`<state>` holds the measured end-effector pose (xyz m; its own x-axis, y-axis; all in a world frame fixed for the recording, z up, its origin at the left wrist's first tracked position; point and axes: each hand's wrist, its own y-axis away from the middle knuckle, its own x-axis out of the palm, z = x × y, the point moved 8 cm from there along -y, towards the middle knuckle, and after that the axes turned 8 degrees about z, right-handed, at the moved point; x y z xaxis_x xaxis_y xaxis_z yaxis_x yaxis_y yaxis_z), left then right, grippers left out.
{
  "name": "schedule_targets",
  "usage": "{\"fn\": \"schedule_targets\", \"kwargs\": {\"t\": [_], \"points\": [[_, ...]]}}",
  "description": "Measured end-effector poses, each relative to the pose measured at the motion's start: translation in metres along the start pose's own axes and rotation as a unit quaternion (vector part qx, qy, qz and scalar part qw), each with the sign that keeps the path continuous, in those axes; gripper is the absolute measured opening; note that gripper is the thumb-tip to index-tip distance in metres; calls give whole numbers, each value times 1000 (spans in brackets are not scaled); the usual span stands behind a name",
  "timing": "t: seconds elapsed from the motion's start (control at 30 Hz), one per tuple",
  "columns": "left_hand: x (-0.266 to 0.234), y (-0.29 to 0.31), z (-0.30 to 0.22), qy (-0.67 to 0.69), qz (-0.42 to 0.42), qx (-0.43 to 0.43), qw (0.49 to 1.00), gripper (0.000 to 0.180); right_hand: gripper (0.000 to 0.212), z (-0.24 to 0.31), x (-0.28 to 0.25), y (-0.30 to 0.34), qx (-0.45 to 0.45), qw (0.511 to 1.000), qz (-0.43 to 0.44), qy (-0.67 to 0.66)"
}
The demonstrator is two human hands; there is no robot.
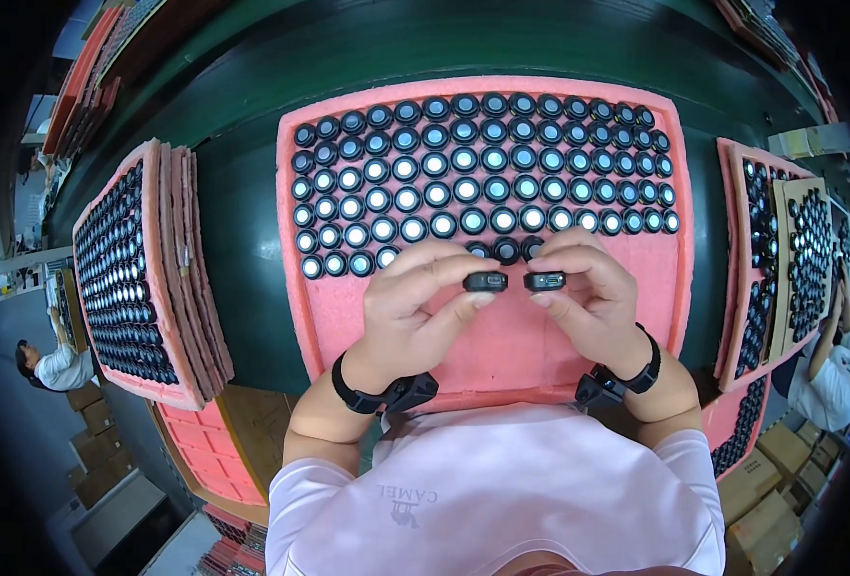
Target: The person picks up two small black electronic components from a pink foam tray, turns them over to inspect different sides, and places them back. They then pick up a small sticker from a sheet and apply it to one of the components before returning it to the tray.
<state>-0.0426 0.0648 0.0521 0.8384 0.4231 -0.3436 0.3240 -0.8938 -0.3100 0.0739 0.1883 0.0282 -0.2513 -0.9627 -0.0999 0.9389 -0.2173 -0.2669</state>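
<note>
Each hand pinches one small black round device with a port in its edge. My left hand (410,312) grips the left device (485,281) between thumb and fingers, while my right hand (593,298) has the right device (544,280) the same way. Both are tilted so their edges face up, a small gap apart. Beneath them is a pink foam tray (516,355). Rows of similar black round devices (494,159) with pale round centres fill its far part. My hands partly hide the nearest row. Dark straps circle both wrists.
A green table (444,43) carries the tray. To the left stands a stack of pink foam trays (177,278), its top one full of devices. More filled trays (735,173) lie at the right. Co-workers (60,365) are at both sides; cardboard boxes (766,538) stand lower right.
</note>
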Motion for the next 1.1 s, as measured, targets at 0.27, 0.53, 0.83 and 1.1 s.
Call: {"fn": "schedule_targets", "kwargs": {"t": [0.27,0.53,0.83,1.1], "points": [[23,7,43,354,8,-170,920,26,27,-3,2,-4,11,999,-9,-47],[26,12,50,442,-17,-224,868,30,31,-25,-3,-4,113,984,-41,-129],[26,10,59,436,-17,-215,874,32,29,-38,-18,-6,122,969,-99,-190],[10,4,36,291,-73,-95,949,33,25,-12,-126,13,103,959,-262,34]]}}
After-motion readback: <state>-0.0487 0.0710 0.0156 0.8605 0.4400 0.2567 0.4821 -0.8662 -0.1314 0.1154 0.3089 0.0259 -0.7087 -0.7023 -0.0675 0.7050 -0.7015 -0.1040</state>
